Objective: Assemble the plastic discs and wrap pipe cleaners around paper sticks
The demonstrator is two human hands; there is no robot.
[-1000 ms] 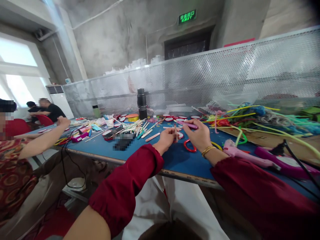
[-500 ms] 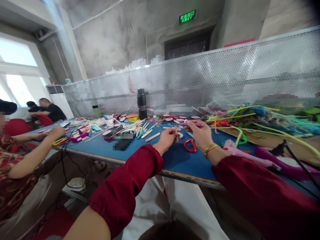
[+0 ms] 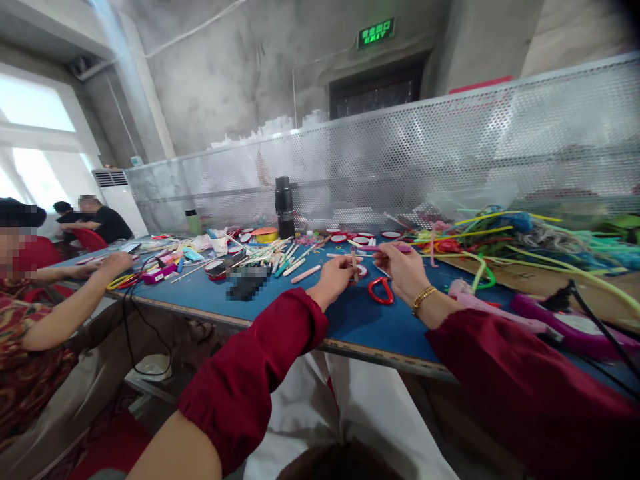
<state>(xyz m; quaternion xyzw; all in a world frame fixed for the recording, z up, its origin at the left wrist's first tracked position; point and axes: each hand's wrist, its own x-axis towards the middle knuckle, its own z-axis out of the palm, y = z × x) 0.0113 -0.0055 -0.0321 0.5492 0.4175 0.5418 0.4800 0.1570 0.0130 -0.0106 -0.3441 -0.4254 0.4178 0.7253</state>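
Observation:
My left hand (image 3: 334, 279) is closed around a thin upright stick (image 3: 353, 263) above the blue table (image 3: 280, 307). My right hand (image 3: 403, 269) pinches a pink-purple pipe cleaner (image 3: 385, 249) that lies level, crossing the top of the stick. Both arms wear dark red sleeves, and a gold bracelet (image 3: 423, 299) sits on the right wrist. A red heart-shaped ring (image 3: 381, 292) lies on the table just below my hands.
Coloured sticks (image 3: 285, 259), round red lids and a black flask (image 3: 284, 207) cover the table's middle. A heap of coloured pipe cleaners (image 3: 525, 240) and two glue guns (image 3: 500, 313) lie right. A person in a patterned top (image 3: 30, 347) works left. A perforated metal screen (image 3: 400, 160) backs the table.
My right hand has shifted slightly up and left, bringing the pipe cleaner closer over the stick. The person on the left has lowered the raised arm to the table.

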